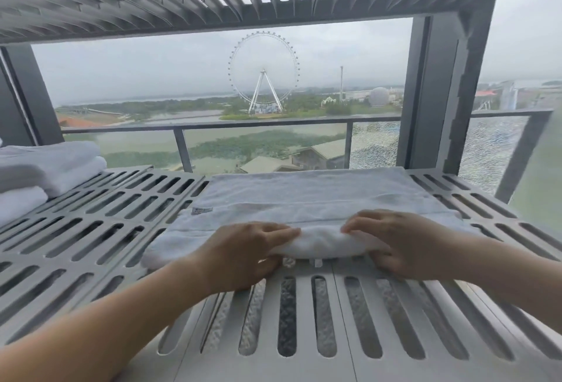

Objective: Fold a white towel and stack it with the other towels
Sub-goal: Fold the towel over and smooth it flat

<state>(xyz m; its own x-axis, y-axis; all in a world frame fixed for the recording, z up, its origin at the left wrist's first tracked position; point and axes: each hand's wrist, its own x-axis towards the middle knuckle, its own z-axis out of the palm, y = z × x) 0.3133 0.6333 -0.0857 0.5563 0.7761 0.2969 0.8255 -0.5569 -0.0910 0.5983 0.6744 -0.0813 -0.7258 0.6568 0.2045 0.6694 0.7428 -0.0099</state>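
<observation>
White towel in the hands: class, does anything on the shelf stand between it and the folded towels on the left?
Nothing visible does. Only bare slatted shelf lies between the white towel and the folded towels at the left.

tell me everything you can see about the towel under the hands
The white towel looks like soft terry cloth and lies flat across the slatted grey shelf, with stitched bands across it and a small label at its left edge. Its near edge is bunched into a roll, gripped by the left hand and right hand.
</observation>
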